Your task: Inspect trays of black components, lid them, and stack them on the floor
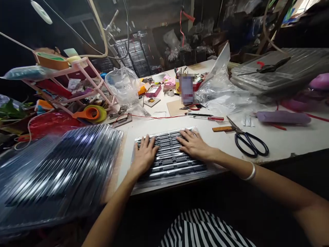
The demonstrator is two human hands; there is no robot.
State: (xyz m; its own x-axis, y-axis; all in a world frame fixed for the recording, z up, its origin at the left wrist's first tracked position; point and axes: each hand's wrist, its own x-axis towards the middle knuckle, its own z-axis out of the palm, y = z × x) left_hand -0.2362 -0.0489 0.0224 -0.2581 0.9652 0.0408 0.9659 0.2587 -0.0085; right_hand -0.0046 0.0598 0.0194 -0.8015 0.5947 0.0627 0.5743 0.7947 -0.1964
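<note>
A clear plastic tray point(177, 168) lies flat on the white table in front of me, with rows of black parts in its channels. On its left side rests my left hand point(144, 154), fingers spread over the rows. My right hand point(194, 145) lies on the upper right part of the same tray, its fingers also stretched out. Neither hand grips anything. What exactly the black parts are, I cannot make out.
Stacked plastic trays point(61, 168) stand at the left. Black-handled scissors point(250, 140) lie to the right, near a red screwdriver point(215, 118). Behind are a pink rack point(96, 77), plastic bags point(123, 84), a phone-like object point(187, 89) and a purple roll point(284, 117).
</note>
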